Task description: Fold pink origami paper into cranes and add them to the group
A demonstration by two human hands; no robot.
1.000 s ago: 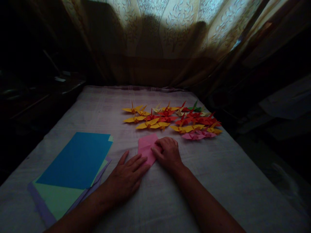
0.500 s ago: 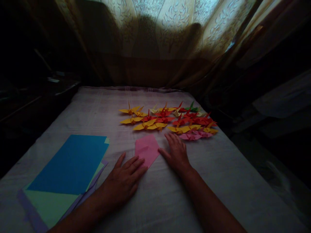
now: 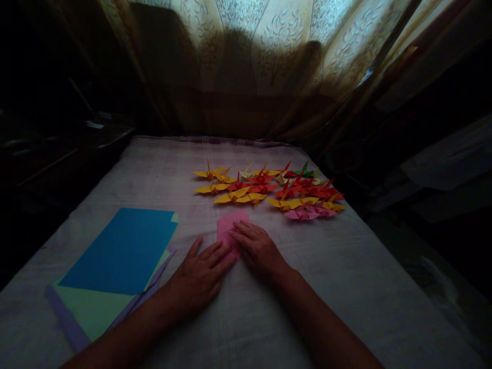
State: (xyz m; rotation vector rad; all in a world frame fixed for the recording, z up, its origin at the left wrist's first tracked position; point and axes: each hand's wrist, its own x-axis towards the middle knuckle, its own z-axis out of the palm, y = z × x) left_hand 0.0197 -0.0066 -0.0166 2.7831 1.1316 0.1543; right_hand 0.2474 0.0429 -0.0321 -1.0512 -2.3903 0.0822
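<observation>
A folded pink paper (image 3: 229,228) lies on the cloth-covered table (image 3: 154,174) in front of me. My left hand (image 3: 200,277) rests flat with its fingers stretched out, the fingertips pressing the paper's near corner. My right hand (image 3: 257,249) lies over the paper's right side, fingers extended flat and pointing left across it. Behind the paper sit several folded paper cranes (image 3: 269,189) in yellow, red, pink and green.
A stack of flat sheets, blue (image 3: 123,251) on top of light green (image 3: 92,312) and lilac, lies at the near left. A patterned curtain (image 3: 269,51) hangs behind the table. Dark furniture stands on both sides.
My right hand, which had slid off to the right of the pink paper, has come back left onto it. The left hand has kept its place on the near corner.
</observation>
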